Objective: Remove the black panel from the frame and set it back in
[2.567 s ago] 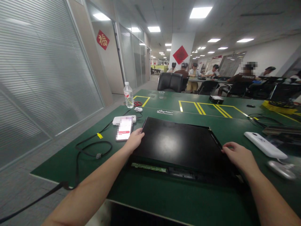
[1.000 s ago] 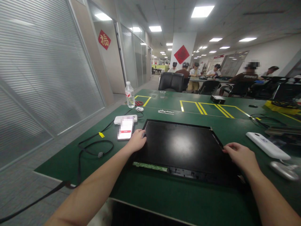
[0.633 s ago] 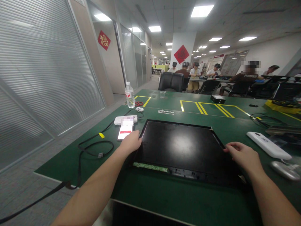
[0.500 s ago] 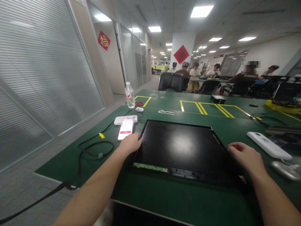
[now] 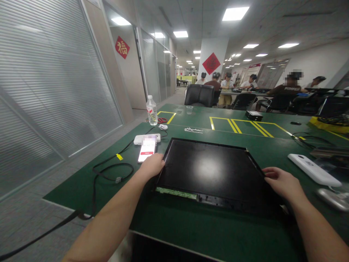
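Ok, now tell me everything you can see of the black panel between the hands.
The black panel is broad and roughly rectangular, smooth and glossy, with a soft, bright reflection near its middle. A thin dark frame borders its far edge. Along its near edge run a green circuit-board strip and, right of that, a black strip. It is face up at the green table, the left hand and right hand at its side edges.

Bench (image 5: pixel 174 222) count
Is carrying one black panel (image 5: pixel 208 171), one lit phone (image 5: pixel 147 149), one bottle (image 5: pixel 152 113), two white oblong devices (image 5: pixel 313 170).
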Motion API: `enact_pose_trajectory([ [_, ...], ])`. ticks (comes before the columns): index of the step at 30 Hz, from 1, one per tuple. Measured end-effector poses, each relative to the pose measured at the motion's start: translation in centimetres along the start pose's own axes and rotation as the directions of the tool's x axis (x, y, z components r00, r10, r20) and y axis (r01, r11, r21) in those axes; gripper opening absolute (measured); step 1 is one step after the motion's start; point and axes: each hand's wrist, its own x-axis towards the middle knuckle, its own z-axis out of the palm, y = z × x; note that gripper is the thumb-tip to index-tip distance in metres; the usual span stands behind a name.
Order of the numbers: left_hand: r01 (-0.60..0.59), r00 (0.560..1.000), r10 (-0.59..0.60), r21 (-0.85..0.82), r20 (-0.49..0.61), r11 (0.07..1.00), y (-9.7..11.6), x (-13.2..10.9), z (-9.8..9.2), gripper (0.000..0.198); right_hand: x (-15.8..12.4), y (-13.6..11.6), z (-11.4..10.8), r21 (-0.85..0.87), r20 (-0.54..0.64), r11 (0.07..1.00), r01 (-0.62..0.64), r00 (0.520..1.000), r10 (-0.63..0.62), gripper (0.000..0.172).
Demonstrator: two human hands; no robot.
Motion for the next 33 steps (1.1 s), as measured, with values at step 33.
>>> enact_pose_trajectory([
  [33, 0.202, 0.959, -0.201, -0.979, 0.2, -0.011, 1.2, 2.0, 1.8, 0.035, -0.1, -0.2, -0.7, -0.079, 0.023, 0.993, -0.088, 0.996, 0.09, 0.035],
])
